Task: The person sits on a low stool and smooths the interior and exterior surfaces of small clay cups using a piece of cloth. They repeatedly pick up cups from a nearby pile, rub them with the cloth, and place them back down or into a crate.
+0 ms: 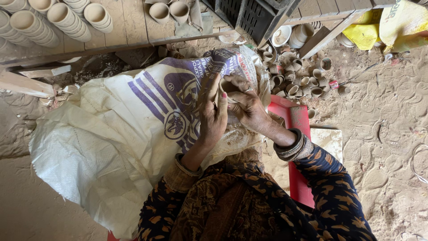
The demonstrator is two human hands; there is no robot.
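Dark patterned fabric sleeves (330, 196) with orange leaf shapes fill the bottom middle of the frame, closest to the camera, and from them two bare forearms reach up toward the centre. On the wrist at right sits a stack of metal bangles (292, 146); a single thin bangle (185, 166) circles the other wrist. Between both hands, just above the centre of the frame, is a small unfired grey-brown clay cup (227, 87). Her left hand (213, 117) is curled against the near side of the cup, fingers close together and thumb up along its wall. Her right hand (247, 105) wraps over the cup from the right, fingers bent around its rim, so the cup is pinched between the two hands and mostly hidden by them. Beneath the hands a large white woven plastic sack (102, 138) with purple stripes and a round emblem spreads across her lap and out to the left of the frame. A red plastic seat (298, 120) shows at right of centre. At the upper left, stacked rows of pale clay cups (49, 20) lie on a wooden plank shelf (129, 27). At the upper right of centre, a heap of small loose clay cups (298, 76) rests on the dusty earthen floor (388, 125), near a black plastic crate (249, 15).
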